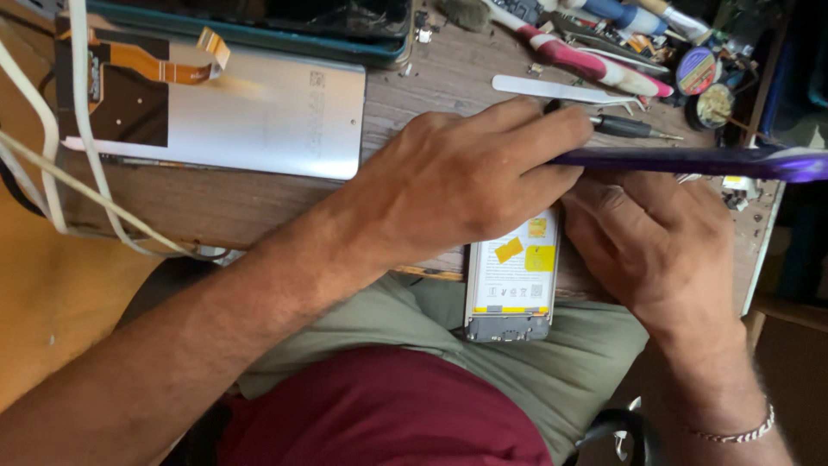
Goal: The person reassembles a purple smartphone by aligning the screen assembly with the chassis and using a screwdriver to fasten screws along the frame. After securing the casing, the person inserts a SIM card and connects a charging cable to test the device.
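Running down the far left: white cables [52,138] cross the edge of the wooden workbench [259,203] and trail off toward the orange floor.
Silver panel: a flat silver back plate [259,112] lies on the bench at the upper left, with a dark patch and an orange flex ribbon [164,67] curling off its top corner.
Dark tray: a teal-edged device [259,22] sits just behind the plate, at the top edge of the view.
Left hand: the left hand [457,181] reaches across from the lower left, fingers curled and closed over the near end of the purple cover [690,161], thumb tucked under; its knuckles hide the upper part of the phone.
Opened phone: the opened phone [511,276] lies at the bench edge over the person's lap, between the two hands, its white battery with yellow stickers facing up and its bottom end toward the viewer.
Purple cover: thin, seen edge-on, running level to the right from the left fingertips and blurring at the frame edge.
Right hand: the right hand [655,246] is beside the phone's right edge, under the cover, fingers bent inward; whether it grips the phone or only steadies it I cannot tell.
Tools: metal spudger [561,90], black screwdriver [630,128] and red-handled tools [595,60] lie behind the hands.
Wrist: a beaded bracelet [742,431] circles the right wrist.
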